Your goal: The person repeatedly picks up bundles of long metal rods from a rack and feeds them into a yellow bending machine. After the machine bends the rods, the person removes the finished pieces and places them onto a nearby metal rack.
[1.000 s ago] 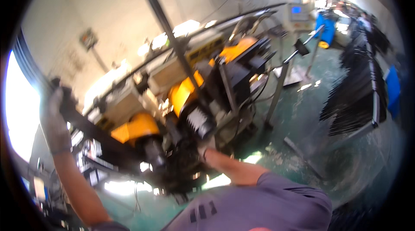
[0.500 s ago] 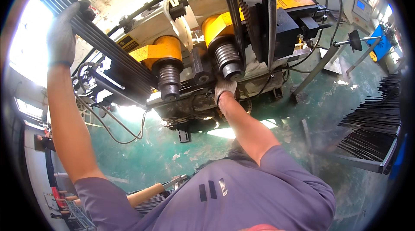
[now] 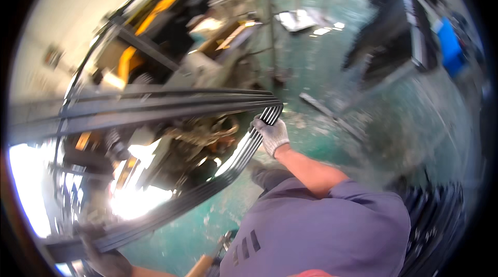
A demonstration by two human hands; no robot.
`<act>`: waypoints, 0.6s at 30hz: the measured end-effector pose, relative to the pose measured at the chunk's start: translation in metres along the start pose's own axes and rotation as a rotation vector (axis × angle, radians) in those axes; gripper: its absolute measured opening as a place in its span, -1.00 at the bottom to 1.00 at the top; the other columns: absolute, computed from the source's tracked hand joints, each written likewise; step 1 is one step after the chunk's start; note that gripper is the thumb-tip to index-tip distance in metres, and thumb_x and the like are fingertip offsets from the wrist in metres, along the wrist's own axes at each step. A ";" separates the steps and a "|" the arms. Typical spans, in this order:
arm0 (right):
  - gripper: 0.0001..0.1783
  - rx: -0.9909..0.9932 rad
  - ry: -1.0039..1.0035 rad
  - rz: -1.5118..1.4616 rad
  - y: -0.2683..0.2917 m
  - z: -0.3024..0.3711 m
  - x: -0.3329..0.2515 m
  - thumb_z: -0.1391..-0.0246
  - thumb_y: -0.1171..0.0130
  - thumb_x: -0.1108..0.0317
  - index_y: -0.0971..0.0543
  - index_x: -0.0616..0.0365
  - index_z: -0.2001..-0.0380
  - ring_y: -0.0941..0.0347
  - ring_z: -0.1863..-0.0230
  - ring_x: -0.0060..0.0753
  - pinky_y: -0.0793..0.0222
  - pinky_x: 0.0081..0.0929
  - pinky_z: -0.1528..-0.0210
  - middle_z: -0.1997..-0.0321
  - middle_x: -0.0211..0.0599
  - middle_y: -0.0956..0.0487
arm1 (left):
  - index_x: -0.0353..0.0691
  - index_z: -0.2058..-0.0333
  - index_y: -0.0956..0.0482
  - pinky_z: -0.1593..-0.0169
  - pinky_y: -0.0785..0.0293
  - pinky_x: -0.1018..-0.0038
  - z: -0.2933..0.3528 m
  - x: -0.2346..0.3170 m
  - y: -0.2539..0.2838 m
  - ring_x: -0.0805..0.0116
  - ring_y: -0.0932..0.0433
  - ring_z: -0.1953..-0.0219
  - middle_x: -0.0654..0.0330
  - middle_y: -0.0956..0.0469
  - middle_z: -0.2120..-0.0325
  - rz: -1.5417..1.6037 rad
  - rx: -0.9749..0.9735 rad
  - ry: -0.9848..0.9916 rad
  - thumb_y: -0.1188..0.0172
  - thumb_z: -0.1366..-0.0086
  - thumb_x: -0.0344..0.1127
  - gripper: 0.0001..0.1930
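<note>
Several black metal bars, bent sharply at one corner, lie side by side as a bundle across my front. My right hand, in a pale grey work glove, is closed around them just below the bend. At the lower left, my gloved left hand is at the far end of the lower arm of the bundle, closed on it though smeared by motion. The upper arm of the bars runs left past the yellow and black bending machine, which is blurred.
More black bars are piled on a rack at the upper right. Another dark stack of bars stands at the lower right. A blue object is beyond the rack. A long flat strip lies on the green floor.
The bars have come away from the machine's rollers, now bent. My right hand has moved from the machine onto them, my left hand has come down, and the view has swung right.
</note>
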State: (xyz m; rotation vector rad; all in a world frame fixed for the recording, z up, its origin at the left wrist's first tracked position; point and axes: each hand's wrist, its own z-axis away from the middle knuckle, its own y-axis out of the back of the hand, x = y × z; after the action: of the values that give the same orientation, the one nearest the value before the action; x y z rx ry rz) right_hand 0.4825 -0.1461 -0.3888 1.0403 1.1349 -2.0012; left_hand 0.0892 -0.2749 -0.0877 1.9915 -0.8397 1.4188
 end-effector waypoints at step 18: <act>-0.65 0.959 0.703 1.546 0.485 -0.099 -0.396 -0.17 -0.14 0.13 -0.51 -0.03 0.00 -0.52 0.02 0.18 -0.44 -0.02 0.00 0.06 0.05 -0.60 | -0.36 -0.05 -0.39 0.02 -0.51 0.06 0.383 -0.214 -0.329 -0.03 -0.57 0.14 -0.12 -0.56 0.16 0.514 -0.520 1.347 -0.08 -0.25 -0.42 -0.62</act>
State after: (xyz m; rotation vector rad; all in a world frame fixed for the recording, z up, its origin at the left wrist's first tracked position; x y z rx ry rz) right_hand 1.1015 -0.2280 -0.2811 2.1728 -0.5988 -0.7207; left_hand 0.5176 -0.3049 -0.4290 0.1857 -0.8796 2.0418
